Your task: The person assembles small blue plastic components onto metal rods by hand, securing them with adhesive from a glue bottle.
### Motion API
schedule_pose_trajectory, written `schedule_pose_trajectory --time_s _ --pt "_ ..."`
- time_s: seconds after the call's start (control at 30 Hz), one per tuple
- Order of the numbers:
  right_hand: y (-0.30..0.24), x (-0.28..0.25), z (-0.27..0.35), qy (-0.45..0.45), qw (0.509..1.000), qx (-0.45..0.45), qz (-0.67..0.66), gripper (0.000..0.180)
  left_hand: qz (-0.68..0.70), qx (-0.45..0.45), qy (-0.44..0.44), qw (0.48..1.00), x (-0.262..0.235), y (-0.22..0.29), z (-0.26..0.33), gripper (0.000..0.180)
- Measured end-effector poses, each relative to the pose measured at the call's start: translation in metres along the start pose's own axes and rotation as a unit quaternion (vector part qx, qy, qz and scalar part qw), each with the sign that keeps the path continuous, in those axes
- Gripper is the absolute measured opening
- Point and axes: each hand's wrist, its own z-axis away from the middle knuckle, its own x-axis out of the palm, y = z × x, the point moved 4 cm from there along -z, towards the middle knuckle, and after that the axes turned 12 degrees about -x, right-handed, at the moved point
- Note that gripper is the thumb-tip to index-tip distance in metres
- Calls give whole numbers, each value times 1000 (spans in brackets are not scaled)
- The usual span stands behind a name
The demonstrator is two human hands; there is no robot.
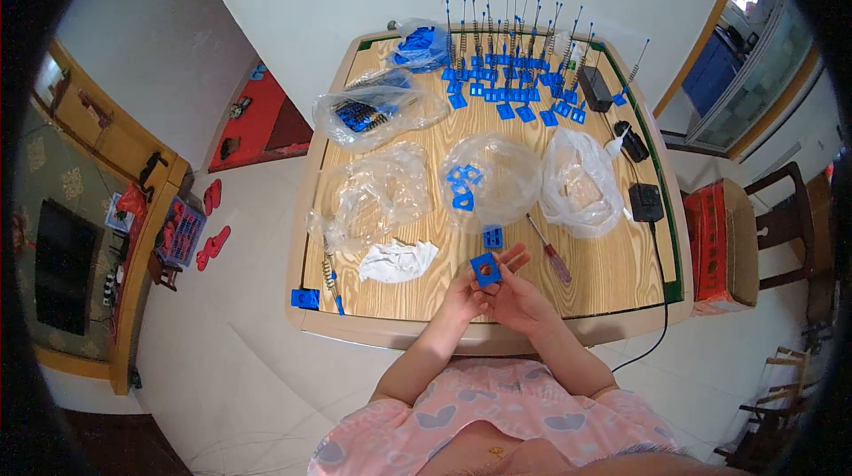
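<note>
Close to the table's front edge, I hold a blue square plastic piece [485, 269] with a round hole in its face. My left hand [462, 300] grips its lower left side. On its right side is the thumb of my right hand [518, 298], while some of that hand's fingers stretch out behind. Just beyond lies another blue plastic piece [493, 236]. A screwdriver [556, 261] with a reddish clear handle rests to the right of my hands. Several blue parts [462, 188] sit on or in a clear plastic bag [510, 179] farther back.
Many blue-based spring rods [510, 77] stand at the back. Plastic bags [377, 192] and a white crumpled cloth or paper [397, 261] lie leftward, near a loose spring rod [331, 281] and blue block [305, 298]. A white bag [581, 192] and corded black box [646, 203] are rightward.
</note>
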Motion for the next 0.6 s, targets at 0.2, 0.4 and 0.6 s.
schedule_pose_trajectory --time_s 0.2,0.4,0.6 --pt "-5 -18 6 1 999 -10 -36 35 127 -27 -15 991 -9 6 1 44" --pt "-34 -30 22 51 996 -76 14 37 -453 4 347 821 -35 61 8 32" --pt "-43 -50 26 37 994 -98 -3 37 -705 -55 471 528 -16 63 -27 30"
